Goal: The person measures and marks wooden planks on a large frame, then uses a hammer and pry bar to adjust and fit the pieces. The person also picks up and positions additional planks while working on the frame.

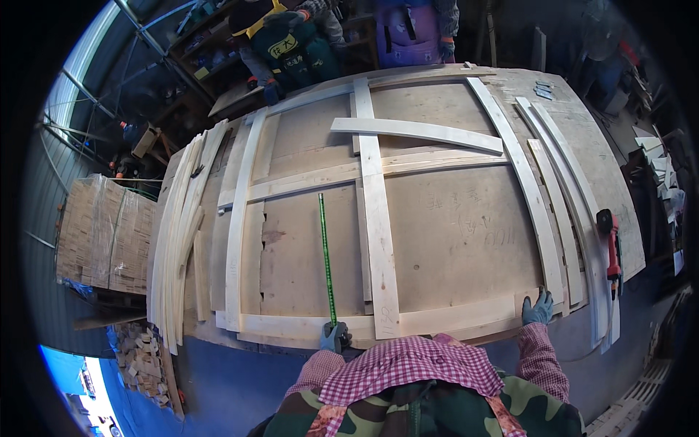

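My left hand (334, 337), in a grey-blue glove, is closed around a tape measure at the near edge of the table. Its green blade (325, 255) stretches away from me over the near left opening of a wooden frame. The case is mostly hidden by my fingers. My right hand (537, 306), gloved too, rests with fingers apart at the frame's near right corner. Under it the near rail (459, 318) meets the right upright slat (520, 197). The centre slat (378, 218) crosses the middle rail (306, 181). A loose board (419, 132) lies slanted over the frame's far half.
Long slats (178, 233) are stacked along the table's left side, more slats (564, 182) along its right. A red-and-black power tool (610, 244) lies on the right-hand slats. Two people stand across the table, one in a dark apron (291, 54), one in purple (408, 36). Wrapped wood blocks (105, 237) stand left.
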A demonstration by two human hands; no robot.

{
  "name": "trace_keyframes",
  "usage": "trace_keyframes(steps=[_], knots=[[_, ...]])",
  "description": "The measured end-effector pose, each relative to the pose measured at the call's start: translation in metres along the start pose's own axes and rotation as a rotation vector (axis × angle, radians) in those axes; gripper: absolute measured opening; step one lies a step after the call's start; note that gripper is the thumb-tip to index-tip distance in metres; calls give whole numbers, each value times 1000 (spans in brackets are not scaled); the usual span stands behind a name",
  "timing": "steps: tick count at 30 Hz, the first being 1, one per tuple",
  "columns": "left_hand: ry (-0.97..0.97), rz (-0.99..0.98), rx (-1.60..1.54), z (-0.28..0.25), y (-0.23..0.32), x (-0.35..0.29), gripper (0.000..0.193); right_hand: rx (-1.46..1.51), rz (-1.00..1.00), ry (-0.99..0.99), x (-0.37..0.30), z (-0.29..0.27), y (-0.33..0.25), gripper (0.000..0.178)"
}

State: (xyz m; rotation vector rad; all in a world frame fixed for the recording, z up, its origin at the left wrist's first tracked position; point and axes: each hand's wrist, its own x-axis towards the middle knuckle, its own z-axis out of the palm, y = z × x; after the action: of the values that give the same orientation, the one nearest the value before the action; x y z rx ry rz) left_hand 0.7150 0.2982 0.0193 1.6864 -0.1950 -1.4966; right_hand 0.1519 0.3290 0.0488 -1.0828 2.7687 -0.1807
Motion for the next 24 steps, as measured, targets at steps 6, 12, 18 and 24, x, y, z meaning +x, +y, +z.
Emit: trace_keyframes(steps=[6,12,18,24], knots=[[-2,18,67,-9,1,-3,21,87,-169,-159,-99,31,-57,90],[-42,-94,70,-22,-15,36,31,61,-181,-220,-117,46,-62,87],[-39,-12,54,-21,-21,30,29,64,-198,-217,-117,47,-63,82],[-65,-22,138,-19,-18,32,29,9,-173,-263,-117,31,-72,81]])
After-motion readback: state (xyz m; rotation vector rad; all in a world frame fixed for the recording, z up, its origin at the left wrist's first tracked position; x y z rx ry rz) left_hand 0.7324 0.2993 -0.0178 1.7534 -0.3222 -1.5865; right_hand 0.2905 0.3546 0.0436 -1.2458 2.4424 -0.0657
